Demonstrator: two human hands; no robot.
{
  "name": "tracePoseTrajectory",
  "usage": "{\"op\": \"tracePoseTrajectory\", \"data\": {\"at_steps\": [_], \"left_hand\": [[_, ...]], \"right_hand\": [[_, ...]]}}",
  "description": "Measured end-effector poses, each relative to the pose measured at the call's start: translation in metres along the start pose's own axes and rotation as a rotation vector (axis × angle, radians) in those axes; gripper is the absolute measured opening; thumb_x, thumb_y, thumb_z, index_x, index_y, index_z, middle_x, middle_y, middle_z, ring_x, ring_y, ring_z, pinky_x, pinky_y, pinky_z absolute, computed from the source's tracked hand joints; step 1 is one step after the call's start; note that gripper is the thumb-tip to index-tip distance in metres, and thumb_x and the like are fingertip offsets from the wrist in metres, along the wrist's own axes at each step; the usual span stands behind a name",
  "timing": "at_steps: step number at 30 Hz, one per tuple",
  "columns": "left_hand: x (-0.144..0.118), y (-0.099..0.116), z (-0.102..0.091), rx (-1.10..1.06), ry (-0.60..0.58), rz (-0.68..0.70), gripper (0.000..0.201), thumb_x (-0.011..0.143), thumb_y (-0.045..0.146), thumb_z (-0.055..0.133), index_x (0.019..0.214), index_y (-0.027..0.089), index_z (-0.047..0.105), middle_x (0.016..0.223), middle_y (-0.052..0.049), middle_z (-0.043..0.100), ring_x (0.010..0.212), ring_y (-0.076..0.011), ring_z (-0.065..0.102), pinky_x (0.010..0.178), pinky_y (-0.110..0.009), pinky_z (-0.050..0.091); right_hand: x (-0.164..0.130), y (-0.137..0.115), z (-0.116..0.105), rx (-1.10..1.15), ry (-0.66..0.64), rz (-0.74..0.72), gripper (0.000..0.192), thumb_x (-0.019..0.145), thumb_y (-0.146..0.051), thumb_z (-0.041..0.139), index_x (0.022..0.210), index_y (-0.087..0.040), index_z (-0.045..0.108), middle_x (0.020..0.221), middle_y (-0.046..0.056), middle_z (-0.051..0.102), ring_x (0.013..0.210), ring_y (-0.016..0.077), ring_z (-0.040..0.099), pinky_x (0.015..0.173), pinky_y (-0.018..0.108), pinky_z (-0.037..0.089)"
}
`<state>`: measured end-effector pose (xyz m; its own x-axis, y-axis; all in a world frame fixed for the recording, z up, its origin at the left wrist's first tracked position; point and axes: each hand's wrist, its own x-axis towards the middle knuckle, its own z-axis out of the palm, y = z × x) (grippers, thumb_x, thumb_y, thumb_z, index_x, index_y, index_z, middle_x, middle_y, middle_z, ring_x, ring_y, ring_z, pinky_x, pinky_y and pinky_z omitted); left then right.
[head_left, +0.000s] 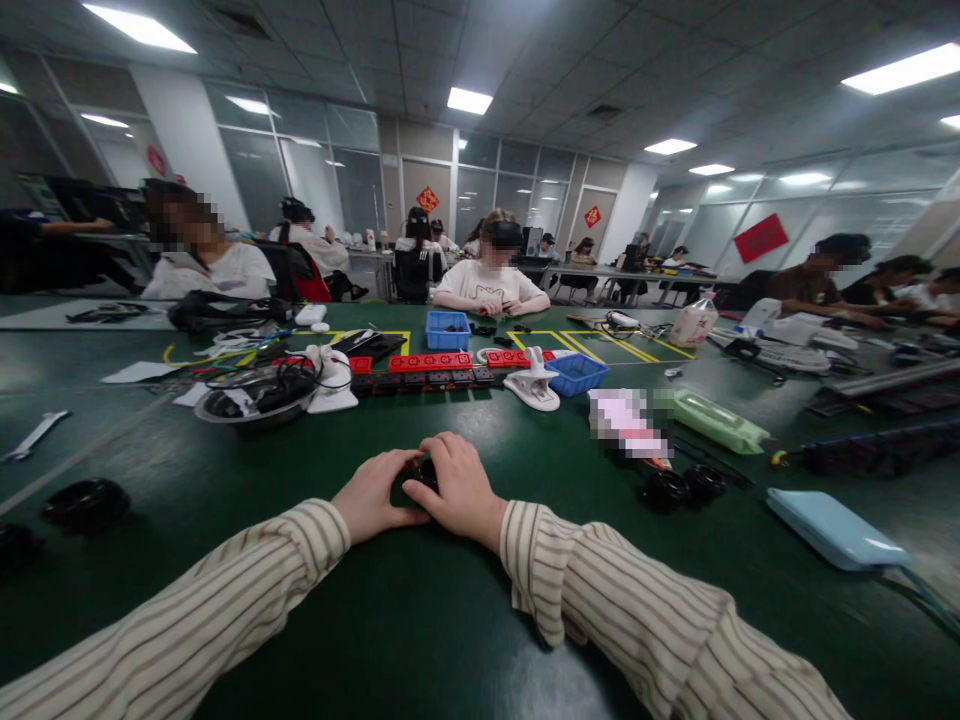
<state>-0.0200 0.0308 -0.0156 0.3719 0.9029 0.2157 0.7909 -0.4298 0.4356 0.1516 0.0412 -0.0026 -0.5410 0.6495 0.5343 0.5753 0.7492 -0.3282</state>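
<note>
A small black part is clasped between the left hand and right hand on the worktop.

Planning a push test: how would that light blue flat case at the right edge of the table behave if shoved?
The light blue case looks flat and rigid with rounded corners, so it would probably slide on the green mat rather than roll or tip. Its smooth shell may be slippery to pinch.

Dark green counter with yellow tape lines; cream sleeves with thin brown stripes; two blue bins; red and black power strips; pale blue case.
</note>
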Motion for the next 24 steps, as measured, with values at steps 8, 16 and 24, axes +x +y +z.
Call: {"op": "tracePoseTrajectory", "data": {"at_steps": [8,16,24], "left_hand": [[0.001,0.019,0.001,0.075,0.039,-0.125,0.026,0.067,0.029,0.059,0.090,0.015,0.056,0.089,-0.006,0.060,0.087,-0.0241,0.054,0.081,-0.038,0.042],[0.005,-0.001,-0.009,-0.040,-0.093,0.187,0.012,0.075,0.030,0.055,0.076,0.018,0.055,0.089,-0.004,0.059,0.088,-0.0190,0.052,0.082,-0.031,0.041],[0.003,0.004,-0.005,0.006,-0.064,0.111,0.040,0.064,0.038,0.067,0.096,0.017,0.055,0.099,-0.006,0.059,0.093,-0.0234,0.053,0.084,-0.037,0.041]], "right_hand": [[0.001,0.000,0.005,-0.042,0.009,0.094,0.030,0.077,-0.040,0.059,0.092,-0.016,0.050,0.089,0.005,0.050,0.085,0.0198,0.045,0.074,0.032,0.036],[-0.002,0.004,-0.003,0.247,-0.098,-0.200,0.017,0.070,-0.006,0.051,0.083,-0.016,0.053,0.085,0.001,0.055,0.086,0.0159,0.047,0.083,0.030,0.036],[-0.003,-0.001,-0.003,0.164,-0.085,-0.101,0.025,0.082,-0.030,0.054,0.102,-0.016,0.049,0.103,0.007,0.050,0.096,0.0186,0.045,0.086,0.033,0.037]]}}
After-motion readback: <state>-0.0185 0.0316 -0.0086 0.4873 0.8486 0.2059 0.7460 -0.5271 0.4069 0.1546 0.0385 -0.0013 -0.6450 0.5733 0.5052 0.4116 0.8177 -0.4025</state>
